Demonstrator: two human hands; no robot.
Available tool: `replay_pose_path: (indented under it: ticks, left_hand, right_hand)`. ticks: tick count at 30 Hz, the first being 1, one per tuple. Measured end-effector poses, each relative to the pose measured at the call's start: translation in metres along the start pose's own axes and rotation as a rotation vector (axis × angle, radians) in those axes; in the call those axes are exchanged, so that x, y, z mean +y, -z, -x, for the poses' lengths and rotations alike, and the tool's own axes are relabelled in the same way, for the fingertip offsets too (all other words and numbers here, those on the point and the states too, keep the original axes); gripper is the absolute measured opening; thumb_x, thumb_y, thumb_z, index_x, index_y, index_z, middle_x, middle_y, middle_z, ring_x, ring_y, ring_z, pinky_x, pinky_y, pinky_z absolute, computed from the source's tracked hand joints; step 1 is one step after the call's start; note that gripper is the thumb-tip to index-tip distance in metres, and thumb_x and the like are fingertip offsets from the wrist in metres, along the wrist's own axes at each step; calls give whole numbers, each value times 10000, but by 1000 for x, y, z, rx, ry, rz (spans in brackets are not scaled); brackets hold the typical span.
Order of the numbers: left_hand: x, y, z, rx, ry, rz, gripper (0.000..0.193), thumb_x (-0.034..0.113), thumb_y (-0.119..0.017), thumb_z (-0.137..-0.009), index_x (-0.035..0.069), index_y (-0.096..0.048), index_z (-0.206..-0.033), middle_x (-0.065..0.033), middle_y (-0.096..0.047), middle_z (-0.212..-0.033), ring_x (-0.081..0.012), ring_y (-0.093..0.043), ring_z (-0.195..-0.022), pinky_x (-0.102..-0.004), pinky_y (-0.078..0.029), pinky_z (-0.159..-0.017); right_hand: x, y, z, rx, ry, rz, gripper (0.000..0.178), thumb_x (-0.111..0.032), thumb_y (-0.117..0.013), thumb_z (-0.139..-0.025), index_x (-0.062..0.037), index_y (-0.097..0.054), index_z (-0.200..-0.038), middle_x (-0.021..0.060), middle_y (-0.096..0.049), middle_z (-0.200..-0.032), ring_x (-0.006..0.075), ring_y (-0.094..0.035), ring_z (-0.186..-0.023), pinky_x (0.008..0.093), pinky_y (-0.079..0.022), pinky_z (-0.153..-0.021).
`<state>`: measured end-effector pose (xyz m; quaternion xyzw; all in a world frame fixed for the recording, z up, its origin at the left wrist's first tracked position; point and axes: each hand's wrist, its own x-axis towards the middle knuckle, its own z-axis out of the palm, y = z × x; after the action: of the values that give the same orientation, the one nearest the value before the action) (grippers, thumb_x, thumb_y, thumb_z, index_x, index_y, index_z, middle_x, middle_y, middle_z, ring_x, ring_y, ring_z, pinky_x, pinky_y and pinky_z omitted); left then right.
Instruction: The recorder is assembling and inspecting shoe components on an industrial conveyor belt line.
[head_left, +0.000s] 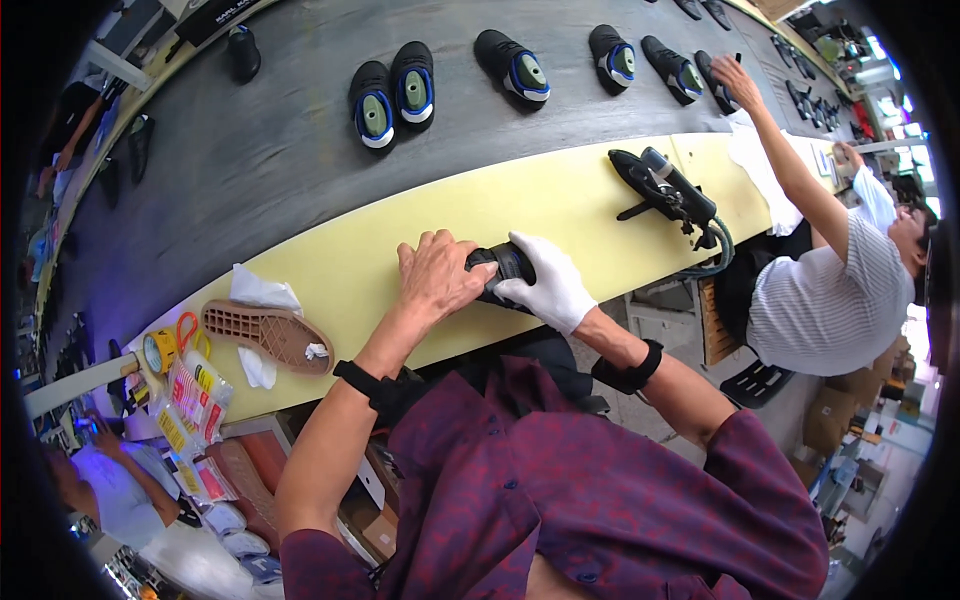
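A black shoe [513,263] is gripped between my two hands above the pale yellow bench. My bare left hand [440,272] presses on its left side, fingers curled over it and thumb on top. In a white glove, my right hand [553,284] wraps round the right side of the same shoe. Both hands cover much of it, so its full shape is hidden. Beyond the bench, the nearest shoes on the dark belt are a black pair with green inserts and blue collars, one being this left shoe [373,108].
A brown shoe sole [265,335], white crumpled paper [266,288] and yellow tape [158,350] lie left on the bench [400,205]. A black clamp-like tool with hoses [672,190] lies right. A co-worker [825,290] sits at right, one hand at a shoe on the belt [250,165].
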<state>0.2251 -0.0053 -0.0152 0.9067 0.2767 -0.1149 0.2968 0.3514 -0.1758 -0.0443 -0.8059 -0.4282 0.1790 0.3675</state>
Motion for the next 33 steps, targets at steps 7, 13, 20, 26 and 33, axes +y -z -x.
replay_pose_path:
  ticks: [7,13,20,26,33]
  left_hand:
    - [-7,-11,2,142,-62,37,461,473,-677,-935,66,-819,-1097,-167,-714,-1129,-309,-618,-1167,-551,-384,-1004]
    - [-10,-13,6,146,-103,-20,438,461,-656,-976,82,-798,-1143,-136,-707,-1130,-288,-608,-1154,-502,-389,-957]
    - [-11,-25,3,305,-134,-73,363,400,-631,-1008,94,-806,-1093,-91,-729,-1015,-279,-640,-1055,-490,-405,-910]
    - [-9,-24,2,311,-148,-114,328,380,-618,-1027,121,-816,-1058,-75,-731,-963,-280,-667,-993,-489,-424,-878]
    - [-1,-22,-3,266,-153,-158,312,341,-602,-1044,107,-803,-993,-110,-720,-948,-303,-676,-991,-510,-435,-847]
  right_hand:
    - [-16,5,-19,-271,-123,121,888,-477,-894,-759,80,-591,-1381,308,-682,-1204,456,-676,-1134,487,-539,-1012]
    - [-13,-9,-5,-84,-8,212,772,-462,-876,-792,72,-621,-1289,267,-687,-1092,444,-679,-1041,501,-543,-938]
    - [-6,-20,-5,29,44,258,645,-405,-824,-875,64,-627,-1272,245,-679,-1043,432,-669,-967,511,-534,-873]
    - [9,4,-4,-109,66,65,707,-352,-825,-884,37,-589,-1425,278,-675,-1251,451,-678,-1109,497,-537,-996]
    - [19,47,-28,-407,310,-18,703,-168,-848,-842,-22,-590,-1480,257,-594,-1476,412,-645,-1283,439,-533,-1086]
